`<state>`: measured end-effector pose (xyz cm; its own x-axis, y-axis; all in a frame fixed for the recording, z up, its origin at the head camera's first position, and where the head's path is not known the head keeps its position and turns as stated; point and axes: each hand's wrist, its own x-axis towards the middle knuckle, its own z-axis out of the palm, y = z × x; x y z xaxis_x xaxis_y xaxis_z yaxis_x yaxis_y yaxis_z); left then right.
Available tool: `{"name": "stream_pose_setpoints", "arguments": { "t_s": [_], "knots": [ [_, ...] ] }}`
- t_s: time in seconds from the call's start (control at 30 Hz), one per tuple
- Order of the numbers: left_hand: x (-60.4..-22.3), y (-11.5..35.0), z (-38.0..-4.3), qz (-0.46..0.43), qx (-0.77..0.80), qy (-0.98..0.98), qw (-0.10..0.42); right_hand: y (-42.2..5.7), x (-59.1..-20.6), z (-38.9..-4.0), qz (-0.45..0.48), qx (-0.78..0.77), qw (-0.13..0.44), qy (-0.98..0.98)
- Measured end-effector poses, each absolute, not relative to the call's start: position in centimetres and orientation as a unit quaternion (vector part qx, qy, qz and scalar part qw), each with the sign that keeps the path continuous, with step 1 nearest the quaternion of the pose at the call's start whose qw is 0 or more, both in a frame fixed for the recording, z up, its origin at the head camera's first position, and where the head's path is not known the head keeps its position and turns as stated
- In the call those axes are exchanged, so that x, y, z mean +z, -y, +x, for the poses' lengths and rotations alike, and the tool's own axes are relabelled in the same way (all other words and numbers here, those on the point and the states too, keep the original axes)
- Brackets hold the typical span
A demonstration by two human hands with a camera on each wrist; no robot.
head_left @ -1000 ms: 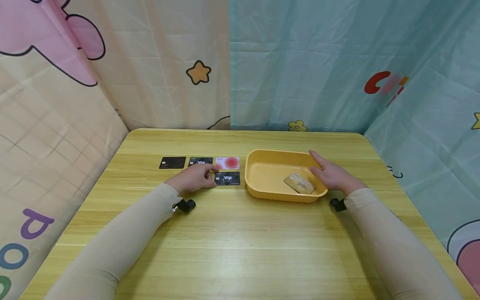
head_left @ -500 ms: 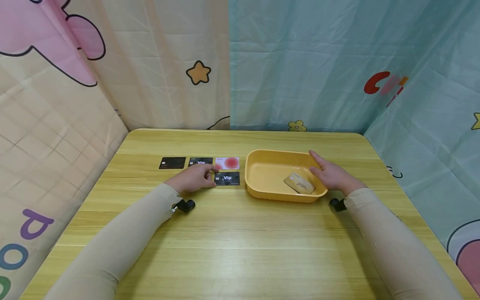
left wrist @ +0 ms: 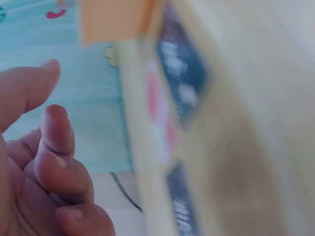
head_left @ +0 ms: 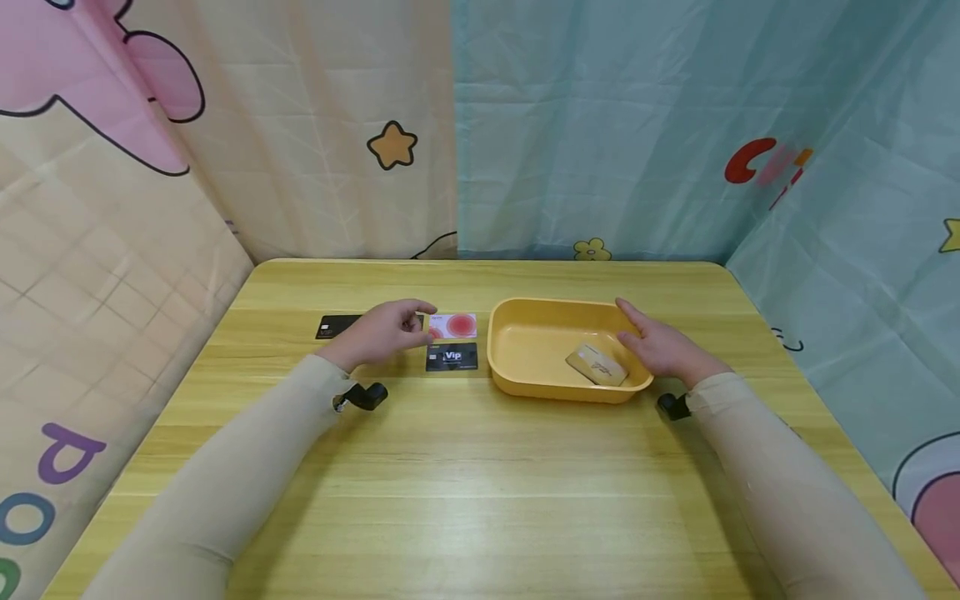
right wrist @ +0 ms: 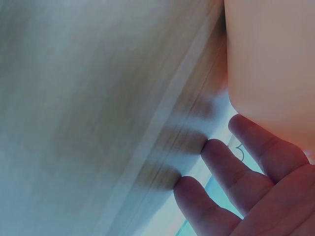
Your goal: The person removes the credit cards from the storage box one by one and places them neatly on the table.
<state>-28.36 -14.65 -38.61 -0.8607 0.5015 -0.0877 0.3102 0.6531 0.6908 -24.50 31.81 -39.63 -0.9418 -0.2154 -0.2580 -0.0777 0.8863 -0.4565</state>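
Note:
My left hand (head_left: pixel 382 333) hovers over the cards, its thumb and index finger apart with nothing between them. Just right of its fingertips lies a white card with pink-red circles (head_left: pixel 453 325), and below that a black Vip card (head_left: pixel 452 357). A second black Vip card (left wrist: pixel 182 201) is mostly hidden under the hand in the head view. Farther left is another black card (head_left: pixel 337 325), partly covered. My right hand (head_left: pixel 663 346) holds the right rim of a yellow plastic tray (head_left: pixel 555 390), thumb inside and fingers outside. Gold-coloured cards (head_left: pixel 596 365) lie stacked in the tray.
The wooden table (head_left: pixel 480 483) carries everything and stretches toward me. Printed curtains (head_left: pixel 585 150) hang behind its far edge and along both sides. A small black wrist camera (head_left: pixel 367 396) sits under the left wrist, another (head_left: pixel 672 406) under the right.
My left hand has let go of the lower black Vip card and lifted slightly up and left, its thumb and finger spreading. The right hand and tray stay put.

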Motion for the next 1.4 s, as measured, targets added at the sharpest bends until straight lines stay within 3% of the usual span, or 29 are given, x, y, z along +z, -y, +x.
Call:
{"name": "stream_pose_setpoints", "arguments": {
  "t_s": [0.27, 0.57, 0.97, 1.4],
  "knots": [
    [-34.9, 10.9, -28.7, 0.282, 0.369, -0.876, 0.133, -31.9, -39.4, -24.4, -0.075, -0.223, 0.152, -0.96],
    [-33.9, 4.9, -29.7, 0.339, 0.361, -0.85, 0.179, -32.2, -39.8, -24.6, -0.081, -0.224, 0.142, -0.961],
    [-34.1, -2.1, -31.1, 0.402, 0.27, -0.85, 0.206, -31.8, -39.6, -24.4, -0.079, -0.23, 0.14, -0.96],
    [-36.7, -6.3, -32.2, 0.401, 0.239, -0.845, 0.261, -31.8, -39.7, -24.5, -0.074, -0.232, 0.141, -0.96]
  ]
}}
